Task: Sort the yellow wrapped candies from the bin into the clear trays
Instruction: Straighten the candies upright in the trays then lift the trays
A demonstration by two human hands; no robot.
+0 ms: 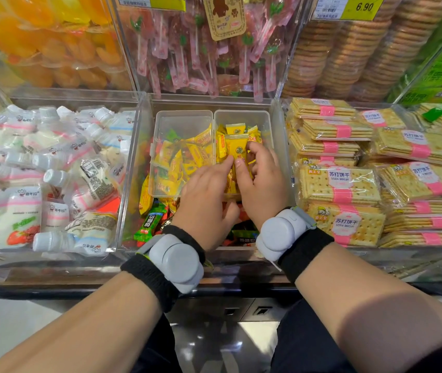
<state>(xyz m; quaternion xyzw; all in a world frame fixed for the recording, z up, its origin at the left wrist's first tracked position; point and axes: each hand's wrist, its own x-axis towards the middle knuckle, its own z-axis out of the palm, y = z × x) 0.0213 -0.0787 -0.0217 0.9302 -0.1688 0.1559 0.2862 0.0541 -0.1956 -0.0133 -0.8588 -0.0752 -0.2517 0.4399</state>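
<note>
In the clear acrylic bin [131, 184], the left hand [203, 203] laid straight fingers on a yellow wrapped candy [237, 148] that the right hand [264, 184] pinched upright over the right clear plastic tray [242, 112]. The left clear plastic tray [184, 112] alongside held more yellow candies.

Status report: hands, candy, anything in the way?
Right hand pinches yellow wrapped candy over right clear plastic tray. Left hand touches that candy. Nothing visibly blocks the tray.

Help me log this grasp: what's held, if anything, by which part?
A yellow wrapped candy, pinched at its lower end by fingers of the right hand; left hand fingers touch that end.
</note>
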